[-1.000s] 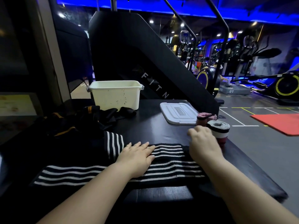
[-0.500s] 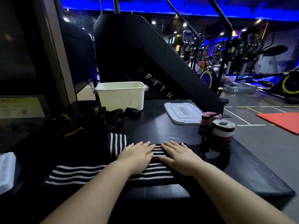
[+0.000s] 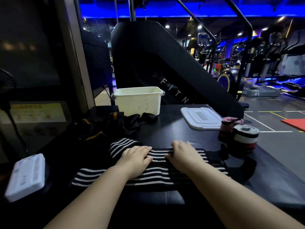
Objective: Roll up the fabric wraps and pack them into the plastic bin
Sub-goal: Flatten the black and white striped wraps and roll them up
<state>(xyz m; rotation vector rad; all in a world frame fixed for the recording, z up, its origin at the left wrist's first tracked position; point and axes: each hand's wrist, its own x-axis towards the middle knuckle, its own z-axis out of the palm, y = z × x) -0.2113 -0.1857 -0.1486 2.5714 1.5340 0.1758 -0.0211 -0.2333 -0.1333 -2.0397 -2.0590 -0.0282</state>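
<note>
Table [image 3: 181,129]: black, and it carries everything. The dark top swallows dark cloth, so the white stripes are the best guide for rolling.
Striped wrap [image 3: 158,172]: lies flat across the near table under both hands. I judge the roll is only being started. It should begin at one end, with level edges and tight turns.
Plastic bin [image 3: 138,101]: open at the far side of the table, well apart from the wrap, with its lid [image 3: 201,118] lying to the right.
Left hand [image 3: 135,157]: grip spread, fingers pressing the stripes flat. It works best as the anchor.
Right hand [image 3: 183,152]: grip bent over the wrap's far edge with the thumb on the cloth, seemingly pinching a fold. It should lead the turns.
Grey-and-red roll [image 3: 245,138], pink roll [image 3: 227,124]: upright near the right edge, not yet binned.
Hidden: the bin's inside is out of sight. The wrap's left end merges with the black pile [image 3: 107,124], and its right end fades into the table. The right fingertips sit behind the knuckles.
</note>
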